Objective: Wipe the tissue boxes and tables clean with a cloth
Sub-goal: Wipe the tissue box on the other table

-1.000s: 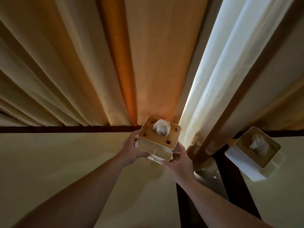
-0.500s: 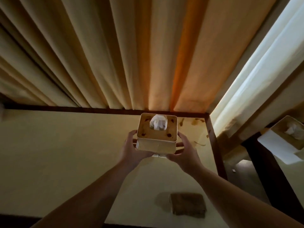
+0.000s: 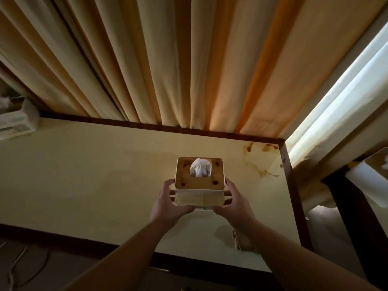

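Observation:
A square white tissue box with a stained wooden lid and a white tissue poking out is held above the cream table. My left hand grips its left side and my right hand grips its right side, fingers curled underneath. Brown smears mark the table's far right corner. A cloth lies on the table near the front edge, mostly hidden behind my right forearm.
Beige curtains hang right behind the table. A second tissue box stands on another table at the right, across a dark gap. A white box-shaped object sits at the far left edge. Cables lie on the floor.
Both hands have carried the tissue box leftward from the table's right corner to over the table's middle. The view has swung left, so the second box slid to the right edge.

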Tool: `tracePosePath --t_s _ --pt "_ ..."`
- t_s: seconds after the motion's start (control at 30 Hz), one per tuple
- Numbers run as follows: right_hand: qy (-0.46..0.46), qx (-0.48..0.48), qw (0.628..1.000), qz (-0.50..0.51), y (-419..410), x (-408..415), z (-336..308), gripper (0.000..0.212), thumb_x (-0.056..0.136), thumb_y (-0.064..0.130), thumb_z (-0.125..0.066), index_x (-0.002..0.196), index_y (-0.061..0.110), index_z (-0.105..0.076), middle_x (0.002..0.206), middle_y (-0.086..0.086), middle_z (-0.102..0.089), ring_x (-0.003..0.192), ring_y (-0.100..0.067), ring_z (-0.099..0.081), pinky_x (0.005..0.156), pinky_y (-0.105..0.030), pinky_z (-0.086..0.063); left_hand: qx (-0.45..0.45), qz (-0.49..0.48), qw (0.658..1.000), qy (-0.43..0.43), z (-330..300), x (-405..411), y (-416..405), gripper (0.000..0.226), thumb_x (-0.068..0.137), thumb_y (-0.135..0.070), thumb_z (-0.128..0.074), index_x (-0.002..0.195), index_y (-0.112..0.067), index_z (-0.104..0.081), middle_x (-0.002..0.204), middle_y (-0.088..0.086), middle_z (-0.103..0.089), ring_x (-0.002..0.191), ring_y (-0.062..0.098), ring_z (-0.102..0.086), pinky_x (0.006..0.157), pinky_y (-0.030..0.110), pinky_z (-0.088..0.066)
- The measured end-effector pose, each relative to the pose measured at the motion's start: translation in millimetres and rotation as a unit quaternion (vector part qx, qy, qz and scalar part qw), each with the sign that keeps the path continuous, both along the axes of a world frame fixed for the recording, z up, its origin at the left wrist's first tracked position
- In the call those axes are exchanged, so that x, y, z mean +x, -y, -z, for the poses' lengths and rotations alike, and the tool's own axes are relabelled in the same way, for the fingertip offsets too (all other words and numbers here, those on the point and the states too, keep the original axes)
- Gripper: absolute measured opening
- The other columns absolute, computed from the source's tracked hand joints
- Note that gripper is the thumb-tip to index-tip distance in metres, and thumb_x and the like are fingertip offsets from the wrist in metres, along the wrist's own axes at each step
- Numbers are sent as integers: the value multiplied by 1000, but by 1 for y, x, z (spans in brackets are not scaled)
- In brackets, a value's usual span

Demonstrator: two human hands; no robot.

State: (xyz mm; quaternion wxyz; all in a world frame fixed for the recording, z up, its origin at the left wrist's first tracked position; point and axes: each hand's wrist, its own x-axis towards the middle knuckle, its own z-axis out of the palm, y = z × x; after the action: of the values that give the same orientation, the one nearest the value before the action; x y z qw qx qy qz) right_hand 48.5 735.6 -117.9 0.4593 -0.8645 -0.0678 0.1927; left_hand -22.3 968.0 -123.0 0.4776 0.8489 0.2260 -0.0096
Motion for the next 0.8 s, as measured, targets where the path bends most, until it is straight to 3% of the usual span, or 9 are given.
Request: tracePosePath --t_s 0.13,0.27,0.37,0.47,0.67,0.8 --pt "0 -40 999 -8 9 1 1 117 71 43 -94 162 40 -20 124 12 -59 105 -8 -60 82 -30 -59 47 -12 998 -37 3 -8 8 118 52 -50 -95 145 -32 -24 127 -8 -42 115 14 -51 97 40 -51" --pt "24 -107 994 -1 35 -9 4 110 76 40 -93 161 33 -24 128 10 -54 114 -12 -56 94 -32 -52 79 -48 995 -46 14 -33 31 84 69 -36 -87 135 -17 -38 124 0 -44 118 25 -49 98 39 -46" --pt "55 -157 986 2 56 -22 6 79 86 32 -84 153 26 -44 135 6 -58 122 -14 -53 104 -33 -47 122 -5 992 -7 26 -50 46 62 76 -34 -84 125 -19 -49 113 -5 -48 108 21 -53 89 35 -48" --pt "82 -210 974 -10 74 -32 8 57 91 33 -76 144 24 -56 133 6 -61 124 -15 -50 105 -31 -45 141 29 989 6 33 -56 64 53 78 -36 -82 120 -21 -54 109 -9 -49 104 17 -52 87 32 -48" --pt "53 -283 954 -79 105 -49 11 52 93 46 -61 141 26 -57 133 7 -54 119 -16 -45 107 -38 -45 138 171 975 -41 33 -48 105 46 87 -54 -65 126 -31 -56 120 -12 -53 114 12 -49 97 35 -48" --pt "42 -284 949 -128 116 -48 12 48 98 42 -61 142 27 -56 129 6 -53 115 -16 -45 106 -38 -43 144 252 955 -70 28 -31 142 57 96 -60 -52 145 -31 -48 138 -5 -49 128 18 -45 106 42 -44"
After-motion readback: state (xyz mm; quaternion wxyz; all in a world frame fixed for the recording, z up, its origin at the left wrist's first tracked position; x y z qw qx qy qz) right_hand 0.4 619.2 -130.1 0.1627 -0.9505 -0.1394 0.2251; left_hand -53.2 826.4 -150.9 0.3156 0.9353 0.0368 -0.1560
